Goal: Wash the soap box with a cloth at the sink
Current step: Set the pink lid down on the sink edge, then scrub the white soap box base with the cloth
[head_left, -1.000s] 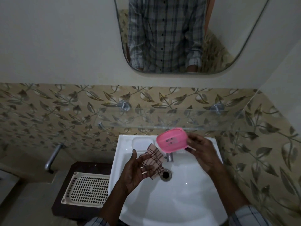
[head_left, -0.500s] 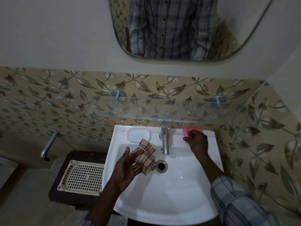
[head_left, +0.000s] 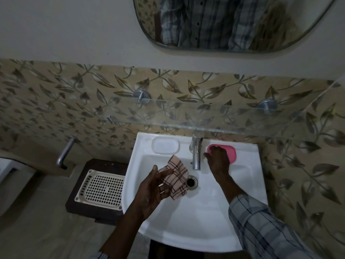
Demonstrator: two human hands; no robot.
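The pink oval plastic soap box [head_left: 230, 152] lies right of centre on the white ceramic sink [head_left: 242, 184] ledge, right of the chrome tap [head_left: 196, 154]. The right hand [head_left: 218, 157] covers its left end, fingers spread flat on it. The left hand [head_left: 151, 191], centre frame, pinches a checked beige cloth [head_left: 176, 179] over the basin.

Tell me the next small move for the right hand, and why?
Probably let go of the pink plastic soap box: it already lies on the white sink ledge beside the metal tap, right hand resting on it, left hand holding the checked cloth.
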